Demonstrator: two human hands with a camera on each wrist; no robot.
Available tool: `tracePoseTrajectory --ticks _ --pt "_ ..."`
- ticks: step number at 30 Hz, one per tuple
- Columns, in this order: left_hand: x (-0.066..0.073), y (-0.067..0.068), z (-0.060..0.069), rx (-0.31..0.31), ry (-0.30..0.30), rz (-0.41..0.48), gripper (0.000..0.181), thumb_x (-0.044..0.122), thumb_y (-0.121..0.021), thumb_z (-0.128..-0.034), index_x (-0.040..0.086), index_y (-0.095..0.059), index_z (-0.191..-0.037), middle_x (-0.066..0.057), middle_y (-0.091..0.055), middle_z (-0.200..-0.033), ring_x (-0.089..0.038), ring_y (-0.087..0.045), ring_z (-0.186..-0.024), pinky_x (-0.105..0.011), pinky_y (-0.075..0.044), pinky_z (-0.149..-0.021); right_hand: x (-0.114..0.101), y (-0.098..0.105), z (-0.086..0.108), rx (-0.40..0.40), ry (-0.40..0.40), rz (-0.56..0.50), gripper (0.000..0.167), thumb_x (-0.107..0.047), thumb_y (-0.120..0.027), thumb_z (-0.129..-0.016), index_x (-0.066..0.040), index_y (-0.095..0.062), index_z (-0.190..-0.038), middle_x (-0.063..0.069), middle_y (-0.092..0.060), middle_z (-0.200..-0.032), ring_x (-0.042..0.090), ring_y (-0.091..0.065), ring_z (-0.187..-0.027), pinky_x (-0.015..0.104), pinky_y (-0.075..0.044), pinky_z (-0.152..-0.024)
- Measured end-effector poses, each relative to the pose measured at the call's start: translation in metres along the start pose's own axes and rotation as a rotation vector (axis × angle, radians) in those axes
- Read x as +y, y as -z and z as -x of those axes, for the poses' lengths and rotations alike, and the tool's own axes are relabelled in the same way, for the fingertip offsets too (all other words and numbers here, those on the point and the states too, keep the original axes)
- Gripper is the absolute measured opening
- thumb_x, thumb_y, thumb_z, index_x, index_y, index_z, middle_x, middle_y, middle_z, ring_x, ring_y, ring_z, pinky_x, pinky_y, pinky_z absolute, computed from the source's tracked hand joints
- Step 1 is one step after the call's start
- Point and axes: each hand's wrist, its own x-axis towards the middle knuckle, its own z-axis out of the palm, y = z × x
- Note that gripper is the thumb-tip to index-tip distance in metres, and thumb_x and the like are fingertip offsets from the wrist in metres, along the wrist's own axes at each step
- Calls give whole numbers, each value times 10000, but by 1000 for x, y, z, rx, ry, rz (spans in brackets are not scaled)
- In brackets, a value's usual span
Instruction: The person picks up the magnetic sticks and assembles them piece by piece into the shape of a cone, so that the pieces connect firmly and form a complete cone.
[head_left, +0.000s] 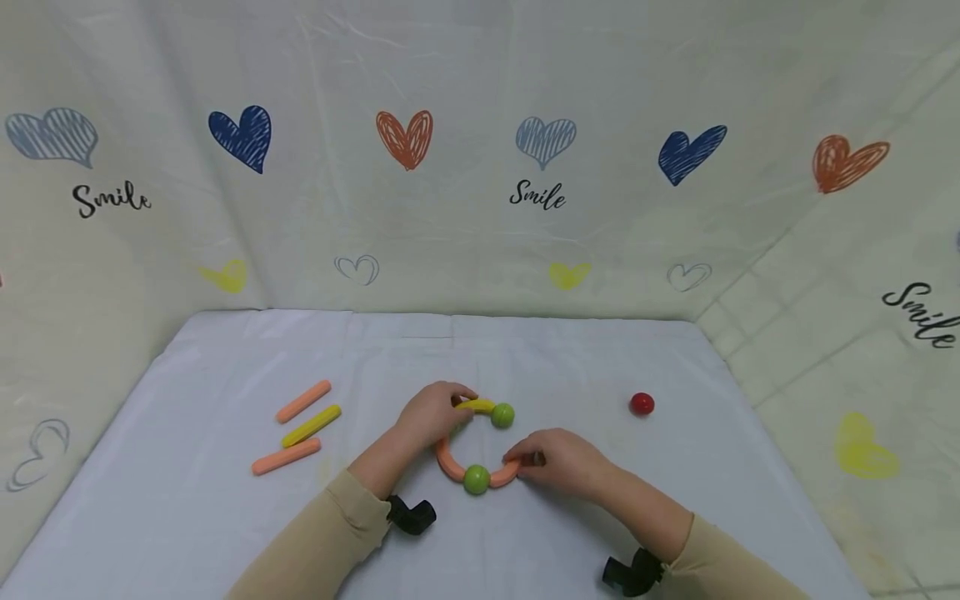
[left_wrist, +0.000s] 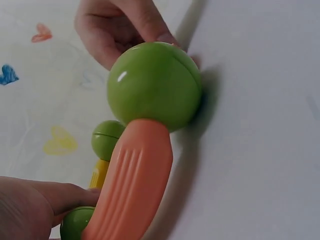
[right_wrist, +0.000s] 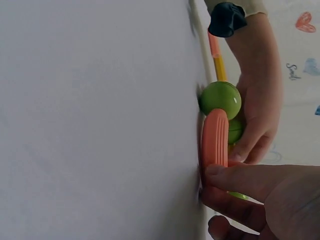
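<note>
An open ring of curved sticks and green balls lies on the white cloth. Its yellow curved stick (head_left: 476,406) ends in a green ball (head_left: 503,415). My left hand (head_left: 429,414) pinches the ring at its upper left, where fingers partly hide another green ball (left_wrist: 78,222). From there an orange curved stick (left_wrist: 132,175) runs down to the front green ball (head_left: 476,479). A second orange curved stick (right_wrist: 215,142) leaves that ball towards the right. My right hand (head_left: 564,461) pinches its free end between thumb and fingers.
Left of the ring lie two straight orange sticks, one farther back (head_left: 303,401) and one nearer (head_left: 286,457), with a straight yellow stick (head_left: 311,426) between them. A red ball (head_left: 641,404) rests at the right. Heart-printed cloth walls (head_left: 465,233) stand behind and beside the table.
</note>
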Motion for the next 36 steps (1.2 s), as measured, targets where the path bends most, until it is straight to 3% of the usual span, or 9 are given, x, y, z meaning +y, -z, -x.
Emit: tracePoseTrajectory --ticks 6,16,26,31,36 --pt "-5 -2 4 4 30 -16 241 267 -717 -914 209 -728 -1147 -7 -654 -1025 -162 -582 -886 -361 -491 -774 2 7 -3 8 7 48 227 -155 -745 -894 -242 -771 -1102 -162 -658 -921 57 -553 -806 287 -498 -737" --pt "-5 0 15 12 38 -39 261 255 -715 -917 195 -712 -1170 -20 -632 -1006 -159 -558 -830 -354 -484 -737 0 15 -15 11 58 140 294 -13 -607 -940 -182 -753 -1131 -91 -658 -949 90 -594 -894 350 -523 -853" --pt "-4 -1 17 17 34 -41 274 257 -719 -916 204 -713 -1184 -12 -623 -1000 -152 -550 -825 -347 -479 -735 2 15 -22 29 52 138 288 -36 -605 -957 -189 -745 -1157 -85 -649 -976 104 -589 -908 364 -522 -873" --pt "-4 -1 18 17 32 -44 280 257 -720 -915 201 -713 -1190 -14 -619 -990 -156 -544 -810 -344 -472 -713 5 12 -19 74 -14 79 274 -70 -605 -967 -211 -751 -1151 -85 -676 -1015 124 -611 -951 383 -520 -886" --pt "-5 -1 18 21 44 -53 281 270 -719 -915 212 -714 -1190 -8 -632 -1002 -147 -549 -811 -339 -476 -713 1 10 -18 150 -160 9 217 -129 -635 -964 -243 -758 -1101 -88 -689 -1024 124 -600 -921 369 -520 -856"
